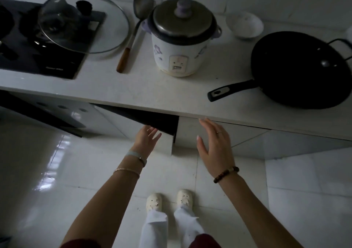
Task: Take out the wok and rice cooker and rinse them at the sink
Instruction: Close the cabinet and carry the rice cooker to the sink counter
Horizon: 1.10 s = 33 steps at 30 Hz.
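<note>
Head view: the rice cooker point(179, 38) stands lidded on the white bench point(114, 89), and the black wok point(301, 70) sits to its right on the same bench, handle pointing back toward the person. Left of the rice cooker lies a spatula point(133, 34), then a glass lid point(83, 22) partly on the stove point(47, 57). A white bowl point(244, 25) sits behind and to the right. Below the rice cooker both hands are empty: the left hand point(145, 139), fingers straight, at the dark cupboard gap; the right hand point(215, 145), fingers spread, before the white cupboard door point(187, 133).
</note>
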Tool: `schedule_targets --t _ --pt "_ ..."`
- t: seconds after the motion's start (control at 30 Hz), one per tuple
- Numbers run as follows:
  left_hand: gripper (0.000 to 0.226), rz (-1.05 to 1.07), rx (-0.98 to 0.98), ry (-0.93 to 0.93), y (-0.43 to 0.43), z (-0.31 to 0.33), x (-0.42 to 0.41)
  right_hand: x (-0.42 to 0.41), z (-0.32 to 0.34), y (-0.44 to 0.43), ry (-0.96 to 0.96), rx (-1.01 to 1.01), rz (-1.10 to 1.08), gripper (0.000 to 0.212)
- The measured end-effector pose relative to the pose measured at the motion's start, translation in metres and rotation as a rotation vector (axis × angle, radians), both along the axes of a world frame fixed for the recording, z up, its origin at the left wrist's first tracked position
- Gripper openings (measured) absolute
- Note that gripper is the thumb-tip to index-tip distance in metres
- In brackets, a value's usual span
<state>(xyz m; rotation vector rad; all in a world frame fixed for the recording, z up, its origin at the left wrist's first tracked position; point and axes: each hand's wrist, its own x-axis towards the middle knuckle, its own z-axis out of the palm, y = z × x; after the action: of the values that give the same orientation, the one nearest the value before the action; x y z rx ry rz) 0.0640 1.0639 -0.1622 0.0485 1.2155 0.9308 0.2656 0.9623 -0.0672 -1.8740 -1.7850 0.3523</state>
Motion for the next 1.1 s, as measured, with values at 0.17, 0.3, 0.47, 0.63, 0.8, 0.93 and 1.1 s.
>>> schedule_targets --t 0.17,0.3,0.47,0.63,0.8,0.93,1.1 --pt "0.023 0.031 0.000 -0.019 0.027 0.006 0.017 0.015 -0.002 0.012 0.009 -0.001 -0.002 0.044" --pt "0.024 0.016 0.009 -0.056 0.039 0.007 0.021 0.016 -0.002 0.021 0.022 0.037 0.004 0.043" --pt "0.028 -0.009 0.010 -0.060 0.044 0.003 0.023 0.016 0.000 0.030 0.037 0.054 0.013 0.043" --pt "0.026 -0.059 0.069 -0.031 0.038 0.006 0.023 0.017 0.002 0.034 0.034 0.046 0.019 0.043" --pt "0.047 -0.279 0.100 0.230 0.029 0.020 0.020 0.016 0.010 0.034 0.077 0.075 0.029 0.043" --pt "0.041 -0.440 0.152 0.544 0.016 0.035 0.013 0.018 0.023 0.036 0.119 0.112 0.037 0.044" --pt "0.036 -0.358 0.348 0.689 0.013 0.072 -0.002 0.025 0.041 0.046 0.183 0.134 0.035 0.045"
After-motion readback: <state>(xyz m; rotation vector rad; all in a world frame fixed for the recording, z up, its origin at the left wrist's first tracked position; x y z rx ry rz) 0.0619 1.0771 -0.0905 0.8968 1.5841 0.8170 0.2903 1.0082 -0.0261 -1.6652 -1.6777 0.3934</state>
